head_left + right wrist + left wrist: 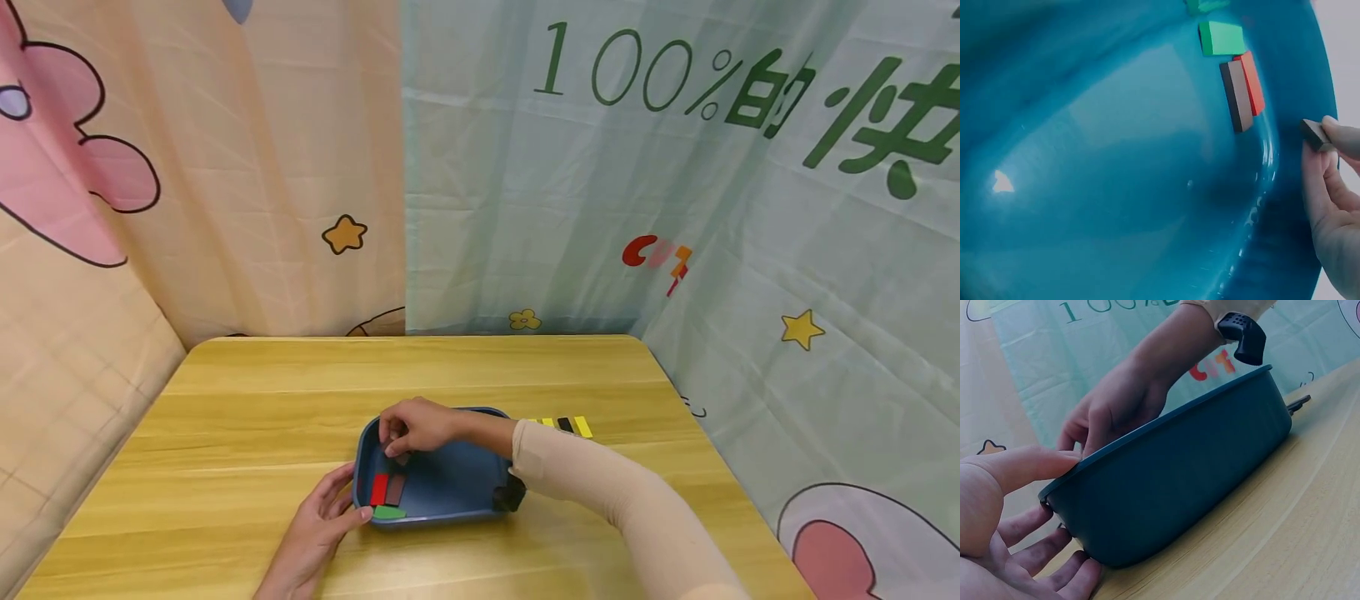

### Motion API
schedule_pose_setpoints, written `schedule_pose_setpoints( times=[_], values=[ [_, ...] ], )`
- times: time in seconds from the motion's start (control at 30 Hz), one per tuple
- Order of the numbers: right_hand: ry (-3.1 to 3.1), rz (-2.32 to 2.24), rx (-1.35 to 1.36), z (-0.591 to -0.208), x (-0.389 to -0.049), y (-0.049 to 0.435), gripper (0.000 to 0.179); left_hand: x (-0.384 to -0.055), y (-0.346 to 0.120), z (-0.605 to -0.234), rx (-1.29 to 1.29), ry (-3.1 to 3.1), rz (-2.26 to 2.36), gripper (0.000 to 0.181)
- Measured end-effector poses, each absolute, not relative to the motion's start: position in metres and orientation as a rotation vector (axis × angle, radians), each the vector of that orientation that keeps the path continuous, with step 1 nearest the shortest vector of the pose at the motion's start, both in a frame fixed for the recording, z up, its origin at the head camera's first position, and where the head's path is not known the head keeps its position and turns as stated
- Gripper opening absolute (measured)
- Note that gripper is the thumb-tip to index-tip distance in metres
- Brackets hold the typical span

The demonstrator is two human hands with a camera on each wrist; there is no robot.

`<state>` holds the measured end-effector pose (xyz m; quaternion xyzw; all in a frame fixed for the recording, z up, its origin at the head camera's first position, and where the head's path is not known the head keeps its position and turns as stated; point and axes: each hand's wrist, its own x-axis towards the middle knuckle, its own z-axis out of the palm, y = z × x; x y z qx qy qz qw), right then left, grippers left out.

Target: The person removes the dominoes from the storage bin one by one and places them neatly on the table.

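The right hand point(423, 423) is reached in over the far edge of the bin point(461, 479), near its far left corner; its forearm, covered by a pale sleeve point(637, 492), is brought across the bin's right end, and the fingers are pointed downward. The left hand point(324, 512) is laid along the bin's left edge from outside, its thumb set at the near left corner.

The dark block point(1316, 135) is held at the right hand's fingertips, inside the bin beside the left wall; whether that wall is touched cannot be told. Toward the near left corner, a brown block point(395, 490) and a red block point(380, 489) are placed side by side, the red one nearer the left edge. A green block point(388, 512) is set at the near left corner itself.

The dark block is pinched between the right thumb and fingers, which are parted only by its thickness. By the left hand the bin is gripped, the thumb rested on the rim and the other fingers bent against the outer wall.
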<state>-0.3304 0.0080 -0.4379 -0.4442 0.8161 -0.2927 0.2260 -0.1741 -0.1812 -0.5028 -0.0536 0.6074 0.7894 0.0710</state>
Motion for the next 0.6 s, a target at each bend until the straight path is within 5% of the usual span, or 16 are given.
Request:
schedule_pose_setpoints(
  times=[0.27,0.6],
  values=[
    [1.96,-1.321,-0.719,-0.442,-0.325,0.019,0.006,-0.174,-0.179,-0.501,-0.177,1.827,2.371,0.072],
    [1.845,-1.499,-0.576,-0.441,-0.325,0.028,0.006,-0.174,-0.181,-0.504,-0.168,1.842,2.367,0.071]
  ],
)
